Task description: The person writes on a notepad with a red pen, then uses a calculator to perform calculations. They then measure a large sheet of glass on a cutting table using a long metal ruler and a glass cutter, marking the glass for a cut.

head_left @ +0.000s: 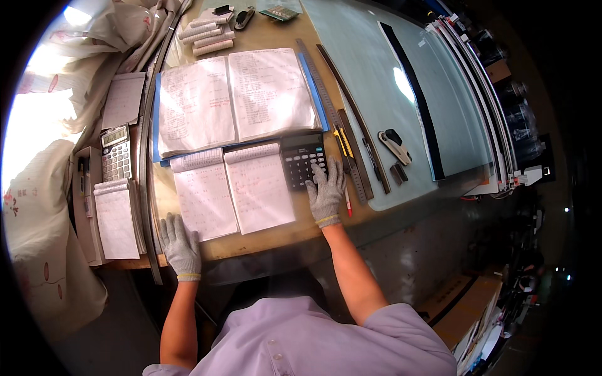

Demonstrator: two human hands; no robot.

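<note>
Black calculator (301, 154): it lies on the table toward the near edge, just right of two notepads and below the right page of an open book, with the right hand over its lower right keys.

The table (300, 233) runs away from the person, and a pale green sheet (364, 72) covers much of its right side. The open book (273, 94) lies past the notepads, showing two written pages, with blue edges of a cover or folder around it. The left notepad (204, 197) and the right notepad (260, 191) lie side by side nearer the person.

Both hands wear grey gloves. The right hand (327, 195) has its fingers spread, the tips on or just above the keys; I cannot tell whether any is pressed. It grips nothing. The left hand (180, 250) rests at the near table edge, fingers extended and slightly apart, holding nothing, thumb just beside the left notepad's lower corner.

Left of the book is a grey calculator (117, 156). On the right, a stapler (395, 148) lies on the sheet, a yellow knife (342, 143) lies by the ruler (316, 91), and a red pen (348, 205) lies near the right wrist.
</note>
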